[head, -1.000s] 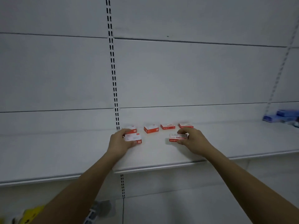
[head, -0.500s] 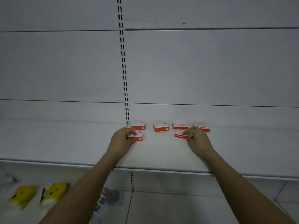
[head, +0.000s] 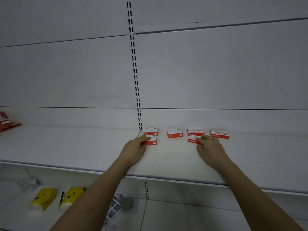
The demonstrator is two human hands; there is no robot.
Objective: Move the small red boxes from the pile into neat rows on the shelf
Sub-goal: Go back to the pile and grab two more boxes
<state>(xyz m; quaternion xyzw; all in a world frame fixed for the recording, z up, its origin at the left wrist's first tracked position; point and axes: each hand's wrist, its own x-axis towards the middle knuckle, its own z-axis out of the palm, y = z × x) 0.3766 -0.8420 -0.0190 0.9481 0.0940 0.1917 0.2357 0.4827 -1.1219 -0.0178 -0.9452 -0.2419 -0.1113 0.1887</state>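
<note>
Head cam: since prior frame both hands barely shifted, boxes pushed a bit closer to back row. L hand (head: 135, 150) grips front-left red box (head: 151, 140), just before back-left box (head: 150, 131). R hand (head: 210, 149) fingers curl on front-right red box (head: 193, 139). Back row w/ 4 boxes on white shelf (head: 166, 162). Yellow packs (head: 43, 198) lower shelf.

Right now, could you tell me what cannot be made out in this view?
- Head view: print on the red boxes is too small to read.
- Left hand covers part of its box.
- Red packets are cut off by the left edge.
- Items below the shelf are blurred.
</note>
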